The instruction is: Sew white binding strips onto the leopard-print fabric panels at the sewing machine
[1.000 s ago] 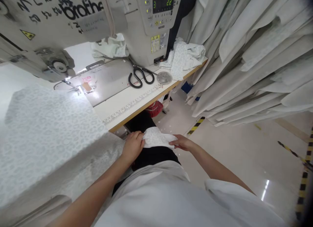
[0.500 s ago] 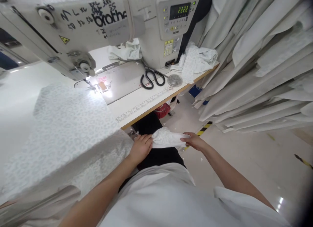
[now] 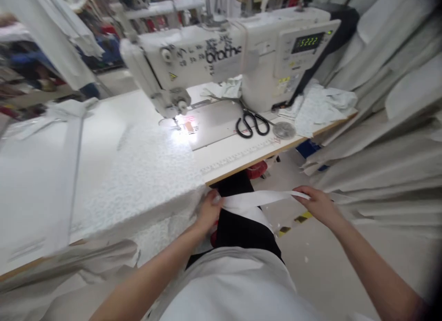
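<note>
Two bare hands hold one narrow white cloth strip (image 3: 257, 198) between them, above the black trousers (image 3: 238, 233) of the person and just in front of the white table (image 3: 103, 109). The left hand (image 3: 209, 210) is closed around the strip's left end, near the table edge; the right hand (image 3: 318, 205) pinches the other end between thumb and fingers. Between them the strip runs nearly straight, so I judge that the drawing out is mostly done. Below it, more white cloth (image 3: 258, 216) lies over one leg; whether it belongs to the same strip, I cannot tell.

The strip is well apart from the white sewing machine (image 3: 224, 65), so no sewing of it is in progress. One large pale cloth with spotted pattern (image 3: 152, 164) lies on the table, reaching to the lit needle area; whether it is under the foot, the glare hides. I see no join between this cloth and the strip. Stitches are too blurred to see, therefore how much sewing is finished or left cannot be told. The black-handled scissors (image 3: 247, 113) rest unused beside the machine.
</note>
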The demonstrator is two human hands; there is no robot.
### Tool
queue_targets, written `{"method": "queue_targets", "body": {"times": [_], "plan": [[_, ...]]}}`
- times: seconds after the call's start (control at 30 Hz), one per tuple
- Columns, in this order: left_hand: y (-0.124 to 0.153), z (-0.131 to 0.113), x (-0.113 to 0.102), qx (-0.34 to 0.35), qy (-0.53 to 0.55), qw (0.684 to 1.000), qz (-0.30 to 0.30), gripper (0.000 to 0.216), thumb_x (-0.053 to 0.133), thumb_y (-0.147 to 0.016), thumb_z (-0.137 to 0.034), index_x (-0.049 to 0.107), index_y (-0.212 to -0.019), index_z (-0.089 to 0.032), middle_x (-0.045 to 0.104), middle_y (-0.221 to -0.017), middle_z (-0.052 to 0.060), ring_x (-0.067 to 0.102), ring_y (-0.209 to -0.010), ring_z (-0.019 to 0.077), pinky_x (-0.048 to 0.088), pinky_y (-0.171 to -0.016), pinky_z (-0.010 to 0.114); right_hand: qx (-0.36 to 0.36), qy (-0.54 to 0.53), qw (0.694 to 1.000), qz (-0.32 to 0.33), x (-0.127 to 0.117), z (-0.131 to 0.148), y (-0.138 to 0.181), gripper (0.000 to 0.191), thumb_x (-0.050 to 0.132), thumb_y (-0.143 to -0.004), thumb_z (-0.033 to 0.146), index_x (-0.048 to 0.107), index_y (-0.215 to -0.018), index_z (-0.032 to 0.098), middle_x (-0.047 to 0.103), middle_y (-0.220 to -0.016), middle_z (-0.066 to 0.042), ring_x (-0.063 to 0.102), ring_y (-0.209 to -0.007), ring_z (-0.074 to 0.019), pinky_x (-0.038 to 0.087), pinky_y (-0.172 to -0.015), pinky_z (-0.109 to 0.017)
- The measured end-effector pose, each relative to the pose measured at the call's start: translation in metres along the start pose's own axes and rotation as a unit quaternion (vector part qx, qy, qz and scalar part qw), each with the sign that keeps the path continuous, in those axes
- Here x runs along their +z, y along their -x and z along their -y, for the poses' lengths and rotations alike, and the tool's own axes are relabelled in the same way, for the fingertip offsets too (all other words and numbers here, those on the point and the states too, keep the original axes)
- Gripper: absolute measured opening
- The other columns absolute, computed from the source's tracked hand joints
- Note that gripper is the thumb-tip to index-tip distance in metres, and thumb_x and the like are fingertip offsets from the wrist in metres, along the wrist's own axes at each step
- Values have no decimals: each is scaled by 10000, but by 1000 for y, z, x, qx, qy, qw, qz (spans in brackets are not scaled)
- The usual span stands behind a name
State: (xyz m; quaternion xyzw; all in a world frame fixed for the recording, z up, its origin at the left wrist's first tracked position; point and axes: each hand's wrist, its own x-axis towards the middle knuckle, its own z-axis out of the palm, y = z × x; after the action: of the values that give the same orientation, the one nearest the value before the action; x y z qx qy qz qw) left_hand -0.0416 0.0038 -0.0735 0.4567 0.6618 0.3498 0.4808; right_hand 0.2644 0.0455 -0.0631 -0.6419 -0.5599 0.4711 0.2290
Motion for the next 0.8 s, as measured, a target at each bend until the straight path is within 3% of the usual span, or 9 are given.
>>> {"method": "queue_targets", "body": {"times": [0.03, 0.1, 0.17, 0.23, 0.3, 0.37, 0.47, 0.6, 0.8], "plan": [[6, -17, 1, 45, -9, 999, 9, 465, 648, -765, -288, 509, -1201, -204, 522, -1260, 107, 491, -1158, 262, 380, -982, 443, -48, 26, 998, 16, -3, 30, 4, 182, 672, -653, 345, 651, -775, 212, 621, -776, -33, 518, -707, -194, 371, -592, -278], [16, -57, -2, 235, -64, 967, 74, 681, 725, -675, -308, 441, -1286, -208, 462, -1334, 112, 429, -1223, 267, 348, -1024, 412, -244, 154, 954, 82, -2, 93, 16, 106, 599, -735, 296, 649, -811, 240, 608, -752, -25, 521, -665, -192, 374, -579, -286], [24, -100, -15, 353, -102, 923, 114, 421, 642, -750, -265, 550, -1152, -182, 586, -1165, 103, 527, -1098, 233, 421, -945, 360, -398, 167, 897, 94, 10, 150, 28, 65, 559, -781, 268, 621, -781, 250, 585, -713, -17, 525, -640, -183, 387, -566, -281], [31, -136, -36, 377, -103, 917, 82, 188, 502, -820, -161, 613, -971, -176, 653, -948, 62, 599, -898, 176, 476, -808, 298, -457, 103, 881, 62, 34, 191, 33, 154, 567, -788, 252, 598, -939, 244, 607, -873, -36, 562, -794, -199, 439, -676, -297], [31, -157, -64, 351, -62, 934, 6, 166, 461, -828, -133, 603, -900, -179, 648, -845, 27, 599, -769, 138, 480, -697, 251, -421, 22, 899, 114, 68, 208, 30, 264, 606, -781, 274, 566, -1037, 219, 612, -944, -44, 571, -859, -205, 460, -725, -305], [22, -161, -93, 303, 7, 951, -58, 115, 504, -825, -202, 576, -912, -182, 632, -823, 11, 583, -713, 124, 471, -627, 228, -335, -53, 914, 224, 107, 201, 26, 161, 568, -822, 320, 595, -916, 192, 627, -809, -28, 588, -753, -185, 473, -677, -296], [-7, -139, -130, 182, 95, 975, -82, 167, 545, -798, -271, 554, -934, -174, 619, -806, 9, 575, -680, 119, 470, -603, 228, -219, -121, 912, 326, 161, 164, 27, 267, 495, -865, 383, 598, -742, 169, 628, -691, -31, 592, -654, -177, 482, -641, -301], [-46, -97, -159, 6, 119, 992, -49, 192, 527, -765, -236, 566, -923, -135, 627, -801, 54, 603, -699, 143, 506, -695, 302, -159, -148, 927, 304, 199, 108, 36, 251, 449, -899, 386, 551, -1019, 190, 659, -847, -44, 620, -756, -206, 500, -682, -323], [-72, -90, -179, 11, 37, 999, 18, 195, 560, -749, -308, 608, -788, -124, 633, -745, 84, 605, -682, 173, 510, -691, 346, -191, -103, 943, 251, 200, 89, 25, 257, 481, -891, 377, 635, -836, 178, 607, -830, -40, 573, -832, -225, 469, -761, -332]]}}
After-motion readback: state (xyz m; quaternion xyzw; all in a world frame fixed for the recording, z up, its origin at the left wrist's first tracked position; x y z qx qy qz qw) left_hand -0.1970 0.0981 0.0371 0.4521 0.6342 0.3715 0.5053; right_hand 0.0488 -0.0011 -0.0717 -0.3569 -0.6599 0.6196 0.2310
